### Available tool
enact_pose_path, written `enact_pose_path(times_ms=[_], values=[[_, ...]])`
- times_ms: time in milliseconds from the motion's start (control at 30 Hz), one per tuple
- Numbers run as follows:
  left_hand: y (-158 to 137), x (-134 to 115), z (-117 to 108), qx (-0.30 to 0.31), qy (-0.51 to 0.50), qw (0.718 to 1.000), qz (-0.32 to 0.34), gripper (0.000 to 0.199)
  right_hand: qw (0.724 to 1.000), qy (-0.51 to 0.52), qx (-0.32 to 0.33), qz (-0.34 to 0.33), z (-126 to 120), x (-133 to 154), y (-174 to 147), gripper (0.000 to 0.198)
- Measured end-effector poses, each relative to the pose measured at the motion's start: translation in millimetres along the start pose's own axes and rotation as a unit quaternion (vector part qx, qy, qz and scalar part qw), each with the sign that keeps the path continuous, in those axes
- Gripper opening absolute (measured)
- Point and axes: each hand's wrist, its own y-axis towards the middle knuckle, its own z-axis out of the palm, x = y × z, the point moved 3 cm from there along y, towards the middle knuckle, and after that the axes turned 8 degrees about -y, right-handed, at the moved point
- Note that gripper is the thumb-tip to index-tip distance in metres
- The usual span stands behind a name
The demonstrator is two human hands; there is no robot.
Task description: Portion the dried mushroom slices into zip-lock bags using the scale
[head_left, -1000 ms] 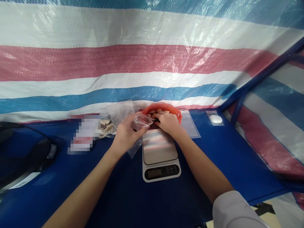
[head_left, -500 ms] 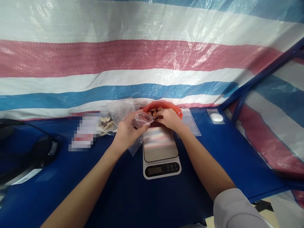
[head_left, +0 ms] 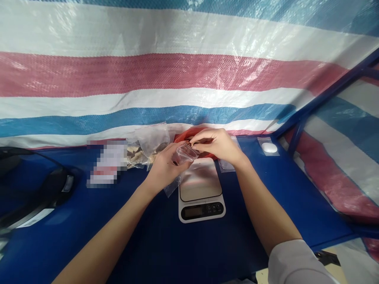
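My left hand (head_left: 166, 163) is closed round a clear zip bag (head_left: 186, 153), whose mouth gapes towards my right hand. Its lower corner hangs beside the kitchen scale (head_left: 200, 181). My right hand (head_left: 214, 144) pinches a small dark brown piece (head_left: 190, 142) just above the bag's mouth; my fingers partly hide it. Behind both hands lies a red plastic bag (head_left: 185, 135), mostly covered by my right hand, its contents hidden now. The scale has a shiny metal plate with nothing on it, and its display looks dark.
Clear bags of dried pale slices (head_left: 136, 154) and a blurred-out packet (head_left: 106, 163) lie to the left. Farther left are black straps (head_left: 50, 189). A clear bag (head_left: 227, 165) and a white case (head_left: 269, 147) lie right. A striped tarp (head_left: 189, 71) rises behind the blue table (head_left: 160, 244).
My right hand has lifted out of the red bag and come to the clear bag's mouth with a brown piece. My left hand has shifted slightly right with the clear bag.
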Motion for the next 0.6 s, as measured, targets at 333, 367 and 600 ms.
enact_pose_path(times_ms=[333,367,600], values=[[0.7,-8.2,1.5,0.010,-0.015,1.000,0.012,0.039,0.992,-0.113,0.049,-0.030,19.6,18.4,-1.7,0.023],[0.7,-7.4,1.4,0.010,-0.015,1.000,0.010,0.038,0.992,-0.112,0.052,-0.028,19.5,19.0,-1.7,0.023],[1.3,2.7,-4.4,-0.029,-0.025,0.999,-0.029,0.051,0.997,-0.045,0.042,-0.040,3.6,17.1,0.1,0.015]])
